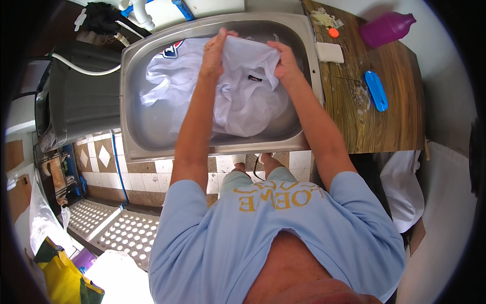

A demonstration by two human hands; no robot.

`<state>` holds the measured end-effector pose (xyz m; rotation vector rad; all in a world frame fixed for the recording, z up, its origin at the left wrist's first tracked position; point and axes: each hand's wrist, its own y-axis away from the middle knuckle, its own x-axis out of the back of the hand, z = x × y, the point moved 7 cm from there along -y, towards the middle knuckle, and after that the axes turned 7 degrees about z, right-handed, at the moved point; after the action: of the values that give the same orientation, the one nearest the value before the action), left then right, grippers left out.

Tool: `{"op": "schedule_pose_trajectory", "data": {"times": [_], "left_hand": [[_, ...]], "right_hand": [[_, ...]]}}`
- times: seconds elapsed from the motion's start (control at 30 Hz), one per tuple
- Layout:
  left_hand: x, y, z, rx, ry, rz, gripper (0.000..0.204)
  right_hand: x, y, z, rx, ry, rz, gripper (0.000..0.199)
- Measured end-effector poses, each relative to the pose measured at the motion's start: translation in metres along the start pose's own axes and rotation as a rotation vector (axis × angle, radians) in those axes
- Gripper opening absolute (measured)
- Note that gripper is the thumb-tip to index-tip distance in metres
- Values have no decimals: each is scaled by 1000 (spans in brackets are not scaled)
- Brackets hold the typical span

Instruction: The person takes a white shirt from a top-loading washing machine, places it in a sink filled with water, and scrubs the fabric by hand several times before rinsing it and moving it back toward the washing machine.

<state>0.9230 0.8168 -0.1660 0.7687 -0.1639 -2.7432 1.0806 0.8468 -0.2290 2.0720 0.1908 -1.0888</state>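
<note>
A white garment (243, 96) with a small dark label lies bunched in a steel sink (136, 137) that holds some water. My left hand (215, 50) grips a fold of the white cloth near the sink's far side. My right hand (284, 61) clutches the same fold a little to the right, so the cloth is stretched between both hands. A red and blue patch (171, 49) shows on the cloth at the far left of the sink.
To the right stands a wooden counter (385, 126) with a white soap bar (329, 52), a blue brush (376, 90), an orange cap (333, 32) and a magenta bottle (386, 28). A dark grey tub (81, 101) sits left of the sink. Tiled floor, a perforated mat (121, 230) and a yellow bag (63, 276) lie below.
</note>
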Motion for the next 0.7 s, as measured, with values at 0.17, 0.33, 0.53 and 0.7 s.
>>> {"op": "schedule_pose_trajectory", "data": {"times": [0.17, 0.33, 0.53, 0.7], "left_hand": [[-100, 43, -1, -620, -507, 14, 34], [-70, 31, -2, -659, -1199, 229, 29], [-67, 8, 5, -953, -832, 164, 32], [-15, -15, 28, -710, -945, 263, 35]], "right_hand": [[4, -41, 22, 291, 99, -293, 21], [-44, -25, 48, 151, 178, -452, 20], [-55, -6, 28, 51, -130, -530, 36], [-72, -2, 10, 125, 617, 22, 41]]}}
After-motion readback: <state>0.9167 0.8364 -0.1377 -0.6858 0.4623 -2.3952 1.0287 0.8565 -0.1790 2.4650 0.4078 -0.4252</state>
